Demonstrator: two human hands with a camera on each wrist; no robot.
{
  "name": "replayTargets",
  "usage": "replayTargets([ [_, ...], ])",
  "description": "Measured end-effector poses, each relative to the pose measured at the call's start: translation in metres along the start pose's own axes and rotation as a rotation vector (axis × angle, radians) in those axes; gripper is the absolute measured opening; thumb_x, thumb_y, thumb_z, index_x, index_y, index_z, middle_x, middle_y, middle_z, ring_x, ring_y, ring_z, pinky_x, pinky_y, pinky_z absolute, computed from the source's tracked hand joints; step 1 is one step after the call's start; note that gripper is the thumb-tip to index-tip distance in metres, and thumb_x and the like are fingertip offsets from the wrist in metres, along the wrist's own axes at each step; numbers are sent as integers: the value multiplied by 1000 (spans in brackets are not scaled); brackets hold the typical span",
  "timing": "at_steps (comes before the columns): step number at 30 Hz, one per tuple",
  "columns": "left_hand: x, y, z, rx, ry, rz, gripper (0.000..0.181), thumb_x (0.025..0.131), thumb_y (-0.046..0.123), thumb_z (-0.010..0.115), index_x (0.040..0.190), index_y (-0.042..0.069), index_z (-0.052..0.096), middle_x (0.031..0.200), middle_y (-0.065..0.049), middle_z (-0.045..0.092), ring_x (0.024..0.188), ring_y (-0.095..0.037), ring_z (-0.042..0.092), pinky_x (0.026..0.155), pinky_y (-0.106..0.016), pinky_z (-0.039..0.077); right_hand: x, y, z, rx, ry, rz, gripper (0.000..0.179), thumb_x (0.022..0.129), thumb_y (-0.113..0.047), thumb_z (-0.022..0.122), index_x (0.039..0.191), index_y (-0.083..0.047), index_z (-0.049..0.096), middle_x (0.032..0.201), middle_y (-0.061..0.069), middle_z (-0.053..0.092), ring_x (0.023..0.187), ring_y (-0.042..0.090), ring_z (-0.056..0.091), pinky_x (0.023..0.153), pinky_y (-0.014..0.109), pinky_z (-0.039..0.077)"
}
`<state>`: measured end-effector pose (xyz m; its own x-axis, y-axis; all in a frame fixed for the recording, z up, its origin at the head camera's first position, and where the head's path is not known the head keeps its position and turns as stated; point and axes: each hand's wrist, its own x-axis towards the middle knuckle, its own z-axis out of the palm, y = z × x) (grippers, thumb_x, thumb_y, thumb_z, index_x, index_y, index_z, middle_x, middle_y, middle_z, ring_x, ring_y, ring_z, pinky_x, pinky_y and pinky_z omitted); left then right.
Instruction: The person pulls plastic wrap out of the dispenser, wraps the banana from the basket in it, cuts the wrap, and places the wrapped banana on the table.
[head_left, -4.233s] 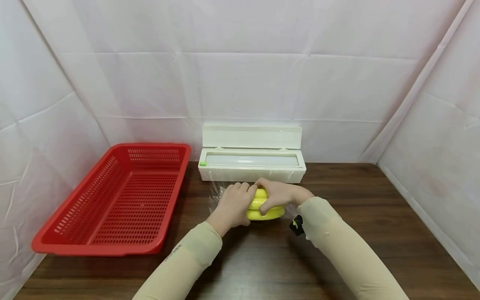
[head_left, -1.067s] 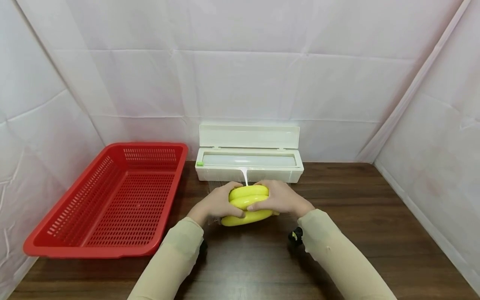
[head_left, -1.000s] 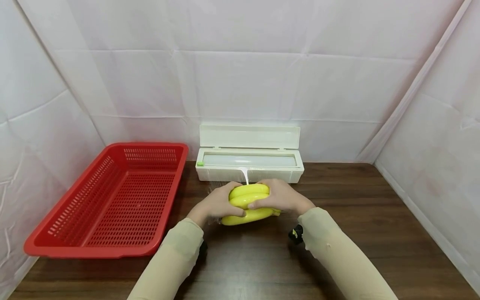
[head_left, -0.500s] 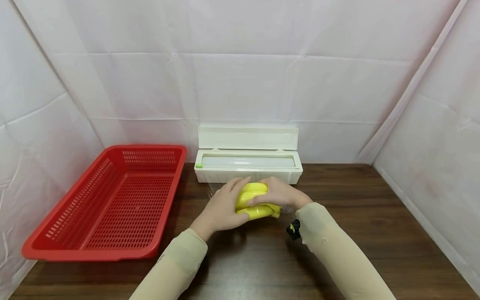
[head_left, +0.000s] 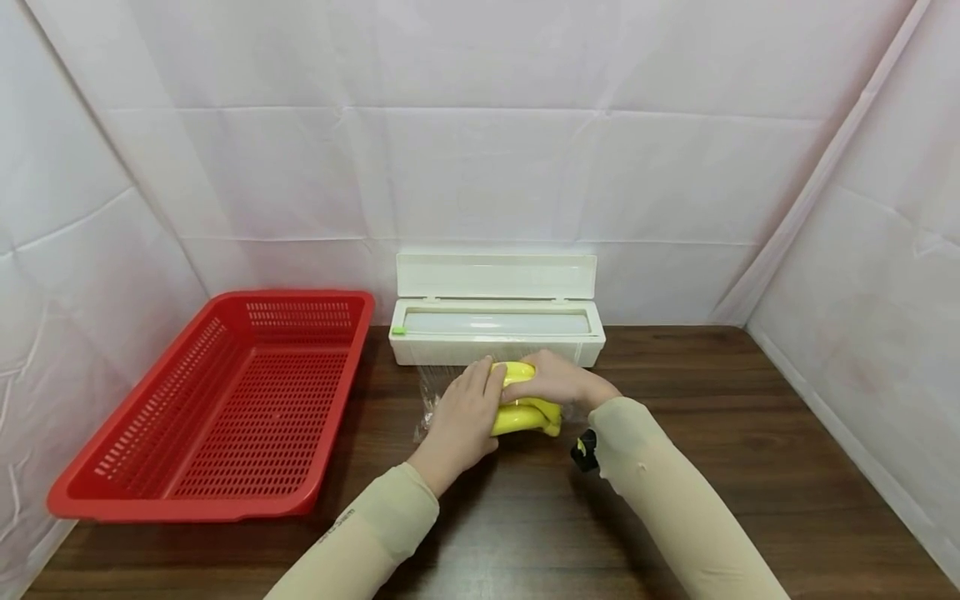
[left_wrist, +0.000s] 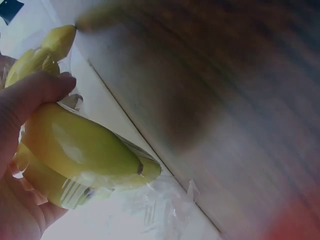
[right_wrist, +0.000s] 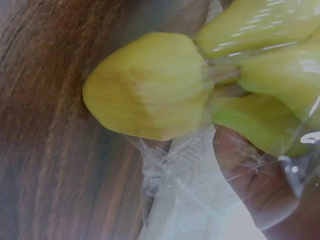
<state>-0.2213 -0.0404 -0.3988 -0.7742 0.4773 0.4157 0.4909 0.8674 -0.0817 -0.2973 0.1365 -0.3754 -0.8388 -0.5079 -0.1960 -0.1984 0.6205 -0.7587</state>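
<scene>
A bunch of yellow bananas (head_left: 525, 416) with clear cling film around it sits between both hands in the head view, in front of the white film box. My left hand (head_left: 463, 412) curls over the left end from above, hiding much of it. From the right, my right hand (head_left: 555, 381) grips the bunch, its thumb across the front. Wrinkled film (head_left: 432, 396) spreads out left of the left hand. In the left wrist view a thumb (left_wrist: 45, 89) crosses the bananas (left_wrist: 85, 145). The stem end (right_wrist: 147, 85) fills the right wrist view, with film bunched below it.
The white cling film box (head_left: 497, 347) stands at the back wall with its lid up and a roll inside. To the left is a red perforated basket (head_left: 292, 504) on the dark wooden table (head_left: 750, 467). White curtains (head_left: 480, 167) enclose the back and sides.
My left hand has moved from the front left of the bananas up and over their left end, covering more. The bunch has shifted slightly right; the right hand keeps its grip.
</scene>
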Motion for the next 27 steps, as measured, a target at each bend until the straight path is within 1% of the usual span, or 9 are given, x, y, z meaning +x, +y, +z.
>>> replayTargets([
  [1, 1, 0, 0, 0, 8, -3, 101, 56, 31, 91, 135, 2, 35, 136, -19, 43, 124, -32, 48, 102, -38, 43, 1, 0, 0, -9, 3, 0, 38, 72, -45, 73, 86, -11, 63, 76, 5, 63, 60, 14, 56, 56, 29, 50],
  [5, 3, -1, 0, 15, 32, 5, 96, 54, 31, 91, 129, 2, 39, 128, -17, 47, 114, -29, 52, 94, -36, 48, 4, 0, 0, -136, 39, -23, 42, 73, -53, 68, 89, -14, 62, 79, 3, 63, 64, 14, 56, 60, 28, 48],
  [8, 6, -2, 0, 40, 39, 9, 93, 52, 33, 91, 125, 3, 41, 123, -15, 49, 106, -26, 52, 85, -34, 50, 4, 1, 2, -137, 69, -18, 49, 73, -54, 68, 101, -15, 57, 86, 4, 61, 70, 16, 56, 63, 29, 48],
  [11, 9, -2, 1, 61, 35, 10, 91, 52, 35, 90, 122, 4, 41, 119, -13, 50, 101, -24, 52, 80, -34, 51, 3, 2, 4, -144, 113, -19, 55, 73, -54, 69, 109, -16, 51, 90, 6, 60, 72, 18, 57, 63, 30, 49],
  [17, 11, -3, 3, 69, 22, 15, 88, 53, 34, 89, 120, 4, 42, 116, -12, 50, 97, -22, 52, 79, -33, 51, -1, 4, 8, -260, 205, -43, 50, 75, -55, 67, 105, -18, 53, 83, 3, 58, 67, 17, 56, 58, 30, 47],
  [21, 11, -5, 4, 57, 24, 10, 86, 52, 33, 88, 119, 4, 42, 114, -11, 50, 94, -22, 52, 78, -33, 51, -4, 2, 11, -329, 259, -110, 43, 77, -55, 66, 101, -21, 56, 78, -1, 58, 66, 14, 54, 58, 29, 45],
  [23, 11, -6, 4, 46, 16, 10, 86, 53, 32, 88, 119, 4, 42, 114, -10, 50, 95, -22, 52, 78, -33, 51, -7, 1, 13, -368, 286, -165, 41, 79, -54, 65, 103, -22, 57, 81, -2, 57, 70, 14, 53, 61, 29, 45],
  [25, 12, -7, 4, 36, -4, 7, 86, 54, 32, 87, 121, 4, 42, 115, -11, 50, 97, -22, 52, 79, -34, 51, -11, 0, 17, -428, 318, -205, 47, 81, -55, 63, 113, -21, 55, 90, -2, 57, 75, 14, 52, 62, 29, 44],
  [27, 14, -9, 3, 29, -32, 3, 88, 56, 34, 87, 125, 4, 41, 119, -11, 50, 102, -24, 53, 83, -35, 51, -16, -1, 20, -506, 348, -248, 58, 82, -55, 63, 126, -19, 51, 106, 1, 57, 85, 16, 52, 67, 32, 46],
])
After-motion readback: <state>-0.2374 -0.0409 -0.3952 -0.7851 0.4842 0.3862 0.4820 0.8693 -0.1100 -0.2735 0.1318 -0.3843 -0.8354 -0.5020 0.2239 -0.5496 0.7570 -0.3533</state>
